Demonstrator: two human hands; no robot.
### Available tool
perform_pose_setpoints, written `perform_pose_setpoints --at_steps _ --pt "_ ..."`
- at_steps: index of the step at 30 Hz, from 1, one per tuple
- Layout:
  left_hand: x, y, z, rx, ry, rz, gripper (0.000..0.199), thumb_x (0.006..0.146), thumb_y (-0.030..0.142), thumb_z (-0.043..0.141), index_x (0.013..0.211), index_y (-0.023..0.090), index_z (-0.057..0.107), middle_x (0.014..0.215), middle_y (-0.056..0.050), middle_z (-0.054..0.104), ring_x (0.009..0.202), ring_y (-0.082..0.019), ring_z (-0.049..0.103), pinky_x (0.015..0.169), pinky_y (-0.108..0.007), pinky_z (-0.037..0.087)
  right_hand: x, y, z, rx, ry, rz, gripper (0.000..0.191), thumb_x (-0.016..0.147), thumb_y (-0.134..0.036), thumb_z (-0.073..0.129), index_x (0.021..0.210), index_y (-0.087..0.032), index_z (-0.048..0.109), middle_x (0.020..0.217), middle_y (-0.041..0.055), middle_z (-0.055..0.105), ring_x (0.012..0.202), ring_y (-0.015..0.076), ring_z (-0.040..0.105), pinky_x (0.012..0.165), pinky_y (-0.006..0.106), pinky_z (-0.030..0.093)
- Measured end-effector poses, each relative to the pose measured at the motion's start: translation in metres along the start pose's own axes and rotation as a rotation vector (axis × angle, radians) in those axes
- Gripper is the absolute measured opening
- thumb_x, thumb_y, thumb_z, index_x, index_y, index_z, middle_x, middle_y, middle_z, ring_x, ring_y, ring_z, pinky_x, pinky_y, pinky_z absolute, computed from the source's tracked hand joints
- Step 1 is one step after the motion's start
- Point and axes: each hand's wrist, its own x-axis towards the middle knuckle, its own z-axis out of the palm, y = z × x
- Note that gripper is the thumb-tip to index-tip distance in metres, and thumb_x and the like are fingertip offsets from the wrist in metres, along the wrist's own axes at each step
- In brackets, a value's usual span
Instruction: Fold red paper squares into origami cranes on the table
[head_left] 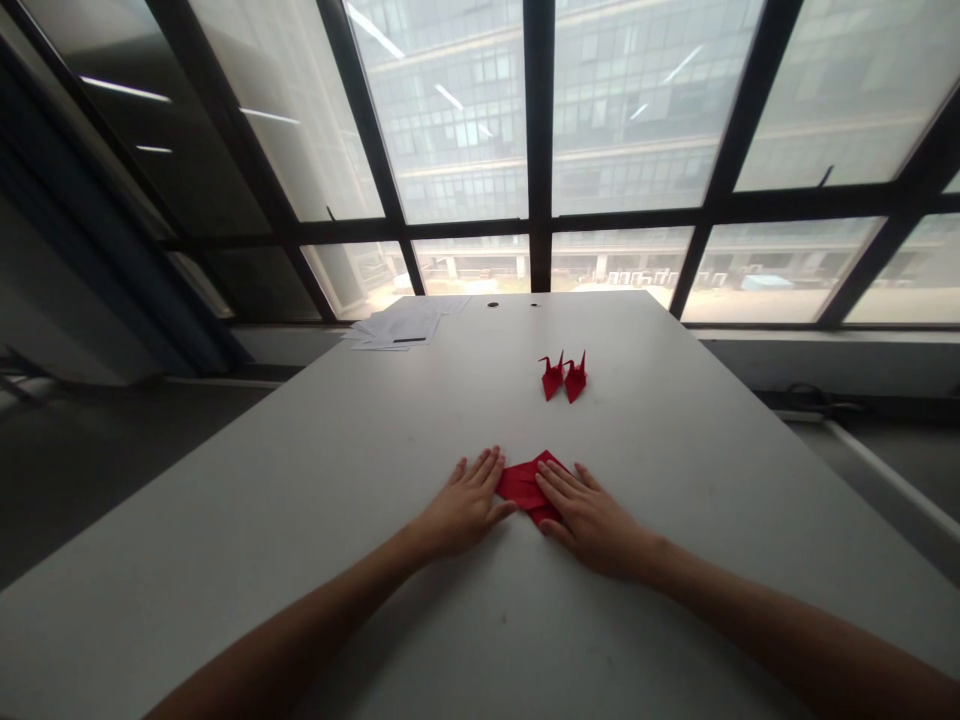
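Note:
A partly folded sheet of red origami paper (521, 486) lies flat on the white table in front of me. My left hand (466, 505) rests at the paper's left tip, fingers stretched out and thumb near the lower edge. Across the paper's right part lies my right hand (589, 515), its fingers straight and flat, covering that side. Both palms face down. Beyond the hands, two finished red paper cranes (553, 379) (575, 382) stand side by side, pointing up with their necks and tails.
White table (315, 500) stretches away toward the windows. Several loose paper sheets (397, 325) lie at its far left, a dark pen (409, 340) on top. Near the far edge is a dark round cable hole (493, 305). A blue curtain (112, 220) hangs at the left.

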Motion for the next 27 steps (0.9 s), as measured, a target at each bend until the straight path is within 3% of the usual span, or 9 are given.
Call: perform_pose_setpoints --at_steps 4,6,9,11,16,21,24,27 --pt "0.011 -0.011 0.006 -0.063 0.203 -0.078 0.065 0.103 0.053 0.027 0.153 0.012 0.03 0.158 -0.017 0.028 0.149 -0.029 0.02 0.119 -0.052 0.021 0.001 0.0 0.001 0.009 0.016 0.005 0.063 0.101 -0.047 0.036 0.154 -0.014 0.027 0.159 0.0134 0.028 0.15 0.0238 0.018 0.122 0.051 0.011" --pt "0.014 -0.009 0.006 -0.113 0.276 0.035 0.057 0.104 0.045 0.031 0.152 0.015 0.032 0.158 -0.012 0.031 0.149 -0.024 0.021 0.121 -0.046 0.023 0.001 0.001 0.001 0.014 0.024 0.007 0.062 0.101 -0.046 0.036 0.154 -0.014 0.028 0.158 0.0137 0.03 0.149 0.0234 0.019 0.122 0.05 0.012" --pt "0.013 0.001 0.002 -0.166 0.24 0.287 0.052 0.103 0.038 0.039 0.152 0.023 0.033 0.156 -0.007 0.037 0.147 -0.02 0.029 0.121 -0.041 0.027 0.0 0.001 0.002 0.03 0.053 0.005 0.062 0.1 -0.043 0.04 0.154 -0.016 0.027 0.158 0.0125 0.031 0.149 0.023 0.021 0.121 0.05 0.015" --pt "0.011 0.008 0.001 -0.178 0.193 0.368 0.053 0.101 0.037 0.045 0.152 0.026 0.034 0.156 -0.006 0.038 0.145 -0.022 0.032 0.121 -0.043 0.028 0.0 0.001 0.003 0.037 0.09 0.003 0.062 0.099 -0.039 0.044 0.154 -0.018 0.027 0.159 0.0111 0.03 0.149 0.0228 0.022 0.121 0.049 0.018" --pt "0.011 0.011 0.0 -0.175 0.165 0.362 0.053 0.101 0.038 0.046 0.151 0.026 0.036 0.157 -0.006 0.035 0.147 -0.025 0.029 0.12 -0.046 0.028 0.002 0.008 0.006 0.07 0.295 0.099 0.052 0.097 -0.027 0.045 0.148 -0.017 0.04 0.152 0.0119 0.042 0.141 0.0236 0.038 0.116 0.044 0.03" --pt "0.011 0.009 -0.001 -0.164 0.122 0.363 0.056 0.101 0.041 0.045 0.153 0.026 0.031 0.16 -0.007 0.028 0.148 -0.026 0.024 0.121 -0.047 0.024 0.008 0.025 0.003 0.223 0.473 0.262 0.036 0.094 -0.026 0.047 0.127 -0.017 0.06 0.123 0.0132 0.066 0.117 0.026 0.057 0.104 0.044 0.043" --pt "0.01 0.008 -0.001 -0.159 0.104 0.358 0.057 0.101 0.043 0.043 0.154 0.026 0.03 0.161 -0.007 0.025 0.149 -0.027 0.023 0.121 -0.048 0.023 0.01 0.031 -0.008 0.502 0.46 0.401 0.033 0.091 -0.027 0.051 0.119 -0.014 0.064 0.118 0.0139 0.068 0.107 0.0246 0.064 0.098 0.041 0.049" --pt "0.01 0.009 -0.002 -0.161 0.101 0.363 0.056 0.102 0.044 0.041 0.154 0.027 0.029 0.161 -0.006 0.024 0.149 -0.027 0.022 0.121 -0.048 0.022 0.009 0.031 -0.025 0.828 0.366 0.492 0.031 0.088 -0.028 0.056 0.115 -0.014 0.064 0.115 0.0131 0.069 0.102 0.023 0.066 0.092 0.037 0.052"
